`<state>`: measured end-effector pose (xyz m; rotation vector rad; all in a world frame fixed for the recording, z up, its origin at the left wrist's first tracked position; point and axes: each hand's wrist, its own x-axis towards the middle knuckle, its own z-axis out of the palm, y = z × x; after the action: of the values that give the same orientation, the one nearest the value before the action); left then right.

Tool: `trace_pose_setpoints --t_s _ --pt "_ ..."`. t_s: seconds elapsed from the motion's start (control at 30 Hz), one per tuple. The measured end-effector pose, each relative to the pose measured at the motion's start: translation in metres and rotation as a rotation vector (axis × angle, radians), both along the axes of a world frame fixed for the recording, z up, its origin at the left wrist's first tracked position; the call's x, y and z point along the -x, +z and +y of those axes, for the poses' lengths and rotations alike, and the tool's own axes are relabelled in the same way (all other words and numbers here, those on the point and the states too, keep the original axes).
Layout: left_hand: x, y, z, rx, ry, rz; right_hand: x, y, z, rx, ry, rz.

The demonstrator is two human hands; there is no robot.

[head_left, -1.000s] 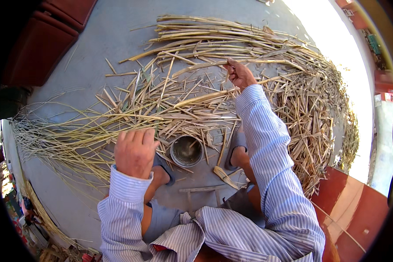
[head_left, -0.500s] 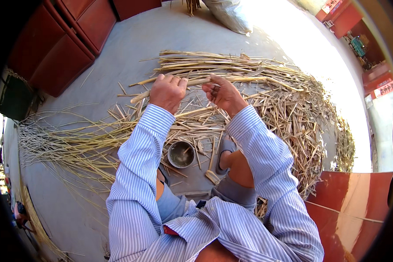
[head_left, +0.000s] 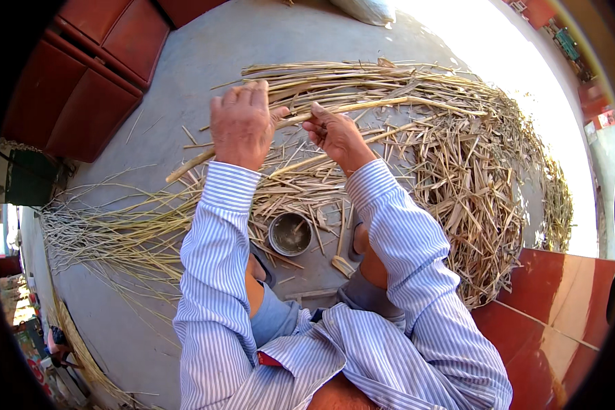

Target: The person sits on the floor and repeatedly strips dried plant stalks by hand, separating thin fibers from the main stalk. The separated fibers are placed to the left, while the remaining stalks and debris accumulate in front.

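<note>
A long, dry, pale-yellow stalk (head_left: 365, 104) runs slantwise in front of me, its thick end low on the left and its thin part reaching right over the pile. My left hand (head_left: 242, 126) is wrapped over the thick part, knuckles up, with the palm side hidden. A little farther along the same stalk, my right hand (head_left: 336, 139) pinches it between thumb and fingers. Behind both hands lies a bundle of similar stalks (head_left: 321, 76). Stripped husks and leaf scraps (head_left: 468, 178) are heaped to the right. Below my hands stands a round metal bowl (head_left: 290, 234) of murky liquid.
Thin peeled stems (head_left: 116, 222) fan out on the floor at left. Red cabinets or seats (head_left: 92, 89) stand at far left, and a pale sack (head_left: 367, 8) at the back. Shiny red panels (head_left: 553, 301) lie at lower right. Short cut pieces lie by my feet.
My left hand has slid left and turned, its fingers now raised higher. The stalk is tilted more, its thick end lower and farther left. My right hand has shifted slightly left. The view has shifted.
</note>
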<state>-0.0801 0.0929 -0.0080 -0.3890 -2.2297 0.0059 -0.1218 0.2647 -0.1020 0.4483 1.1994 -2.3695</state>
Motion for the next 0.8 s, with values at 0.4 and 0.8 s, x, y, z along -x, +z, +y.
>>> trace_pose_setpoints --t_s 0.4,0.8 --pt "-0.007 -0.022 0.003 -0.219 0.019 -0.703 0.006 0.001 0.040 0.032 -0.009 0.100" --pt "-0.015 -0.010 -0.012 -0.180 -0.020 -0.580 0.038 -0.036 0.144 0.063 -0.631 -0.262"
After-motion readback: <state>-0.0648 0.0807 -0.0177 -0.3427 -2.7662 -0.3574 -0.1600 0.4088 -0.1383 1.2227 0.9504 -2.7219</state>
